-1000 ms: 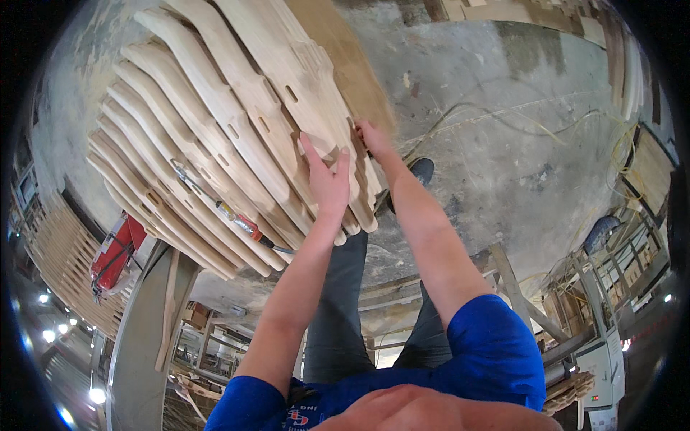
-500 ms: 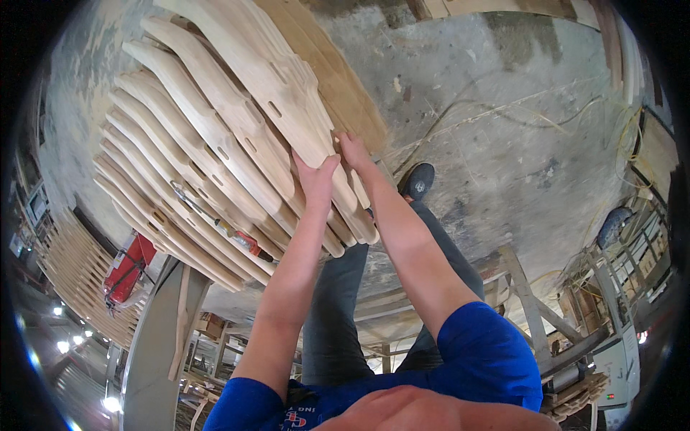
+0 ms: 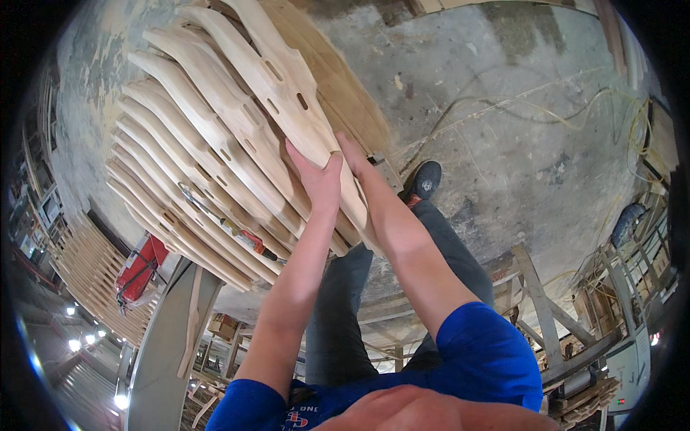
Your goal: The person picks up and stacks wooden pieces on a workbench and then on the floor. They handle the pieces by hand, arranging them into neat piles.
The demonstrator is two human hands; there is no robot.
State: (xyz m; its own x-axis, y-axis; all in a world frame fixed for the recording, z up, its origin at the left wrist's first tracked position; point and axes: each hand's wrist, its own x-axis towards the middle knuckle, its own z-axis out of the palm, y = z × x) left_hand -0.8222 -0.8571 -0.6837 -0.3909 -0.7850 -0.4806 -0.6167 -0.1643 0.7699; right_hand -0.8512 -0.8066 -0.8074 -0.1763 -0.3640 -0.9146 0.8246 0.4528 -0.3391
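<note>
A long, pale, curved wooden chair leg [image 3: 290, 87] with several oblong slots lies at the right end of a row of like legs. My left hand [image 3: 318, 170] grips its left edge, thumb and fingers apart around the wood. On the opposite edge is my right hand [image 3: 351, 153], its fingers partly hidden behind the leg. The other curved wooden legs [image 3: 208, 123] stand side by side to the left, slanting toward me. Across them rests a slim tool [image 3: 248, 239] with a red-and-black handle and a metal hook-like end.
Brown sheet material [image 3: 345, 75] lies beyond the row. On the concrete floor [image 3: 496, 144] at right runs a thin hose [image 3: 575, 123]. A red cylinder [image 3: 140, 269] and another row of slats [image 3: 100, 276] are at far left. A wooden frame [image 3: 543, 316] stands at lower right.
The chair leg between my hands has turned, and its slotted face now shows more fully. Both hands keep hold of it. The whole view has shifted slightly.
</note>
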